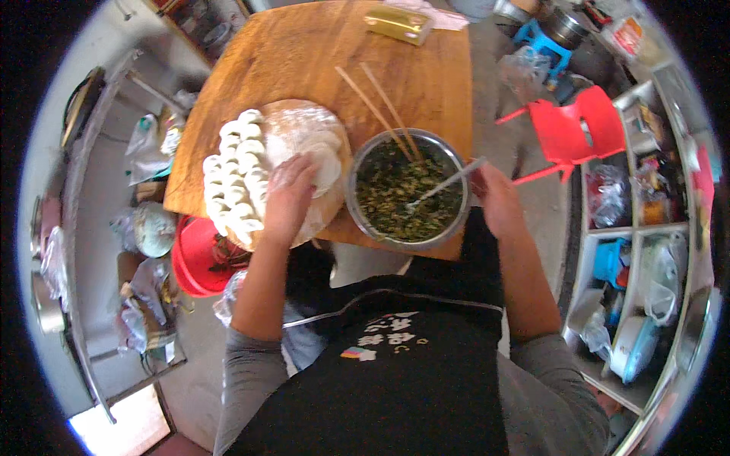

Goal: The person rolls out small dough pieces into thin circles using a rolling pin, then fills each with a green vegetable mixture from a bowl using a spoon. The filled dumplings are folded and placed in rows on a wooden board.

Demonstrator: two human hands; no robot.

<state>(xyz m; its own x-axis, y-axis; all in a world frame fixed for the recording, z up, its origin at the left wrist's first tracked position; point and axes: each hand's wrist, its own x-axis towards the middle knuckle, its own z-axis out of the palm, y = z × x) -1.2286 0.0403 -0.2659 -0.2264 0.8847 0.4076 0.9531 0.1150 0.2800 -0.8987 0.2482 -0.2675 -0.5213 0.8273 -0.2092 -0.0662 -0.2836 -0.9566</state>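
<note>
My left hand (293, 185) rests at the near side of a stack of round dough wrappers (325, 162) on a floured round wooden board (285, 122); whether its fingertips grip a wrapper cannot be told. Several folded white dumplings (234, 176) stand in rows on the board's left part. Right of the board is a clear round bowl (352, 214) of chopped green filling (399, 194). Two wooden chopsticks (379, 111) lean in it. My right hand (493, 188), at the bowl's right rim, holds the end of a light-coloured spoon (453, 179), whose tip is in the filling.
The wooden table (296, 51) bears a gold-coloured packet (399, 24) and a pink cloth (447, 17) at its far edge. A red bucket (191, 262) stands below the table's left edge. To the right are a red chair (576, 128) and open shelves (630, 231).
</note>
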